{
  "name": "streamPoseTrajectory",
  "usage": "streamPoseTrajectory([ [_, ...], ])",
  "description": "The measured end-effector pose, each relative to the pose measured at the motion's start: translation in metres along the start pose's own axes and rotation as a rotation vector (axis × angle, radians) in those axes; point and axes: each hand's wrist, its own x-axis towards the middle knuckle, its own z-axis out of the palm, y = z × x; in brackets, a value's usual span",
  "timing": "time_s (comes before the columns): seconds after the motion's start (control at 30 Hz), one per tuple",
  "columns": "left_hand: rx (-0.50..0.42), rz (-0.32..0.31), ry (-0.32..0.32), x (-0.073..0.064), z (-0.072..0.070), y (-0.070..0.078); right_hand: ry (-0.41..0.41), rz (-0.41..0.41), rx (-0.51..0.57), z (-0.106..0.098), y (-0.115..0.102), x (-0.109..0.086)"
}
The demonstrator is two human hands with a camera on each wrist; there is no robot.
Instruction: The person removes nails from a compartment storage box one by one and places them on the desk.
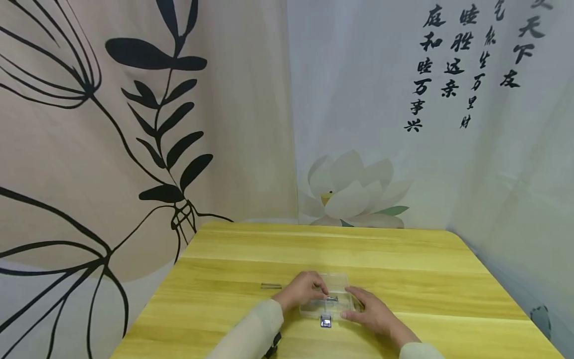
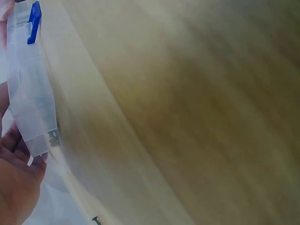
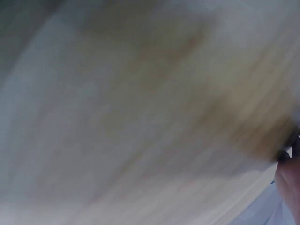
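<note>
A clear plastic box [image 1: 309, 311] with its lid [image 1: 336, 280] raised stands on the table, a blue latch [image 1: 326, 323] at its front. My left hand [image 1: 307, 288] reaches over its left part, fingers curled, fingertips right at some small metal pieces [image 1: 332, 298]; I cannot tell whether it pinches one. My right hand [image 1: 374, 311] grips the box's right end between thumb and fingers. The left wrist view shows the box side with the latch [image 2: 34, 22], my left hand [image 2: 18, 183] at the near end. Only part of my right hand [image 3: 288, 183] enters its blurred wrist view.
Two slim metal screws [image 1: 271, 285] lie on the wooden table [image 1: 394, 259] left of the box; one screw [image 2: 96, 220] also shows in the left wrist view. Printed curtains [image 1: 251, 124] hang behind and beside the table.
</note>
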Motion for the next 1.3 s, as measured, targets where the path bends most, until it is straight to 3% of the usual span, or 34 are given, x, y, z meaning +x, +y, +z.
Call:
streamPoseTrajectory([
  [0.2, 0.062, 0.046, -0.019, -0.005, 0.0, -0.003, -0.007, -0.013, -0.019, 0.005, 0.004, 0.001],
  [0.67, 0.065, 0.011, -0.048, 0.0, -0.003, -0.007, -0.005, -0.009, -0.038, 0.002, 0.0, 0.003],
  [1.03, 0.255, 0.02, -0.108, 0.01, -0.006, 0.004, 0.013, 0.006, -0.026, 0.001, 0.001, 0.004],
  [1.3, 0.309, 0.032, -0.12, 0.01, -0.004, 0.005, 0.003, 0.011, -0.026, 0.001, 0.0, 0.002],
])
